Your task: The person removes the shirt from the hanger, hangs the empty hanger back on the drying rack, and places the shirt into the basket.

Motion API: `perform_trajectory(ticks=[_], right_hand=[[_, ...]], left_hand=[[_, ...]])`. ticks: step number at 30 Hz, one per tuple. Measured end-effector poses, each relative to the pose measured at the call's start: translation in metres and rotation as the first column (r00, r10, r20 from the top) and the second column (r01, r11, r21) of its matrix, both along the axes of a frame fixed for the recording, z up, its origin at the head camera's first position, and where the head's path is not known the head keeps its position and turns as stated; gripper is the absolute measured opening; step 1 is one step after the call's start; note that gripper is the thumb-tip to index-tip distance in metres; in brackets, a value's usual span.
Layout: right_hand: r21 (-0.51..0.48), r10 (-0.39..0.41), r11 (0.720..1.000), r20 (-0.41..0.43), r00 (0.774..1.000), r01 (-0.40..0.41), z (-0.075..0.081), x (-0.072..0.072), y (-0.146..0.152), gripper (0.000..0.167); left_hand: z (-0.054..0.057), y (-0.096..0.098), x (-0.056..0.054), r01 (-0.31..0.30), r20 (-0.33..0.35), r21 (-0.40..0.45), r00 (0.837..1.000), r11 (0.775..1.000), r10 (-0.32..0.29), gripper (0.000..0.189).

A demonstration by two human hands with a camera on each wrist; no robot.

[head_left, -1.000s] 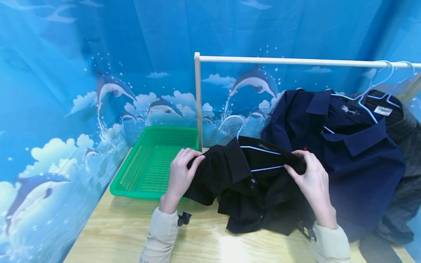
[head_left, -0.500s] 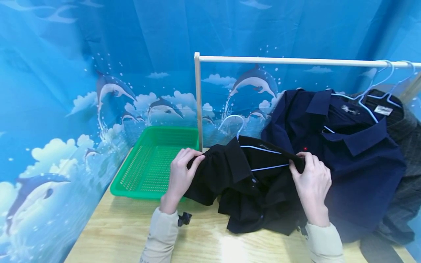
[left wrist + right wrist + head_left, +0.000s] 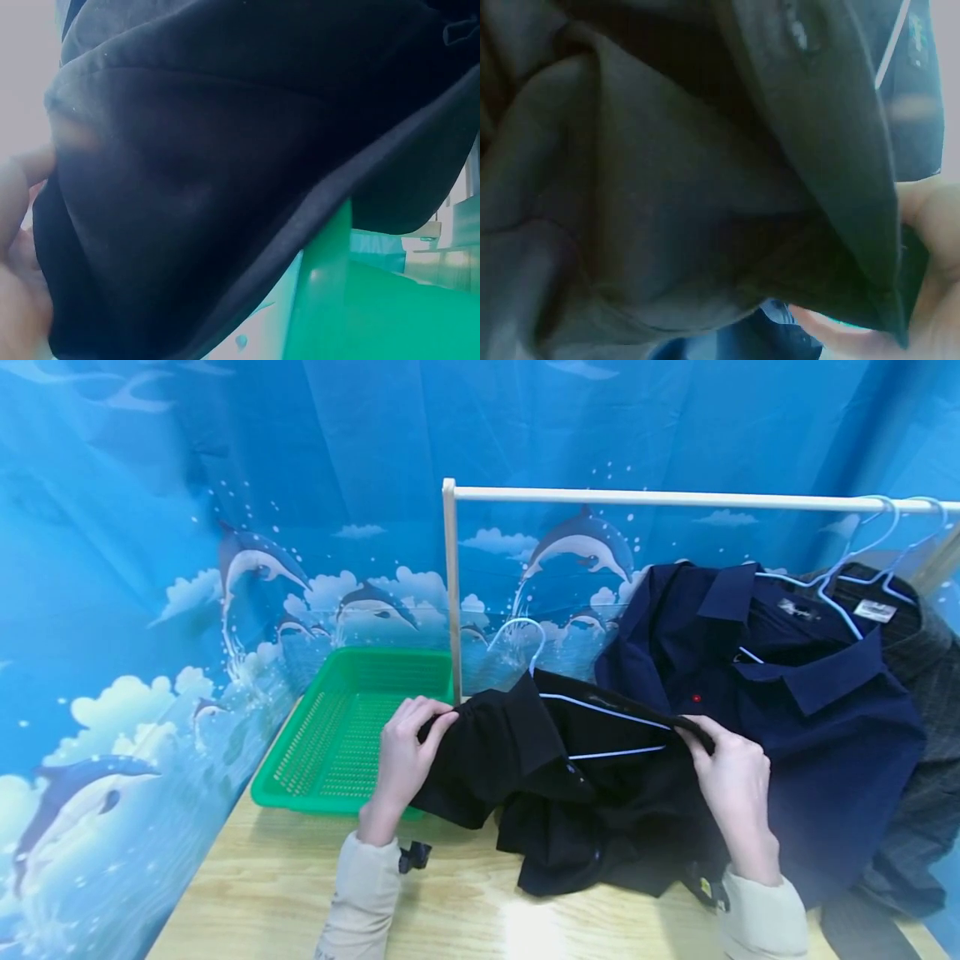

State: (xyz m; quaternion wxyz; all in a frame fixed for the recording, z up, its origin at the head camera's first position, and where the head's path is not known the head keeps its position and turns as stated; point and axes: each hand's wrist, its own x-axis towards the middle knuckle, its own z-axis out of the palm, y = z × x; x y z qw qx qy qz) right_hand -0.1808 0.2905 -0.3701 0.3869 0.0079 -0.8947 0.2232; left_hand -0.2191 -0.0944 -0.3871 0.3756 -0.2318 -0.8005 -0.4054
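Note:
A black collared shirt [image 3: 480, 760] hangs between my two hands above the table, with a pale blue hanger [image 3: 528, 625] inside its neck and the hook rising free. My left hand [image 3: 405, 752] pinches the shirt at its left shoulder, near the basket. On the other side, my right hand [image 3: 731, 777] pinches the shirt's edge by the end of the hanger's arm. Dark cloth fills most of the left wrist view, with left fingers [image 3: 30, 180] at its edge. In the right wrist view the right hand [image 3: 930, 277] grips the front edge of the cloth.
A green plastic basket [image 3: 281, 797] stands at the left on the wooden table [image 3: 225, 893]. Behind the shirt runs a rack with a white rail [image 3: 645, 497]. On it hang a navy shirt [image 3: 817, 760] and a dark grey garment [image 3: 926, 735], both on blue hangers.
My right hand has shifted right along the shirt, drawing its neck wider. The hanger's hook and my left hand have moved slightly left.

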Motion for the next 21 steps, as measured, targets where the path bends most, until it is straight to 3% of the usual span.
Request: perform_trajectory(ticks=[6,13,17,21], right_hand=[[-0.098,0.01,0.995,0.113,0.994,0.001,0.005,0.001,0.006,0.016],[-0.144,0.07,0.988,0.097,0.993,-0.056,0.006,0.0,0.014,0.024],[-0.102,0.131,0.987,0.099,0.986,-0.121,0.004,-0.001,0.019,0.029],[-0.013,0.206,0.979,0.094,0.974,-0.206,0.0,-0.002,0.021,0.029]], left_hand=[[0.001,-0.004,0.0,0.055,0.009,0.02,0.998,0.998,-0.055,0.01],[0.0,-0.01,-0.002,0.126,0.017,0.104,0.992,0.987,-0.128,0.011],[0.001,-0.012,-0.003,0.135,0.019,0.165,0.99,0.977,-0.14,0.007],[0.002,-0.011,-0.003,0.099,0.023,0.181,0.994,0.978,-0.105,0.006]])
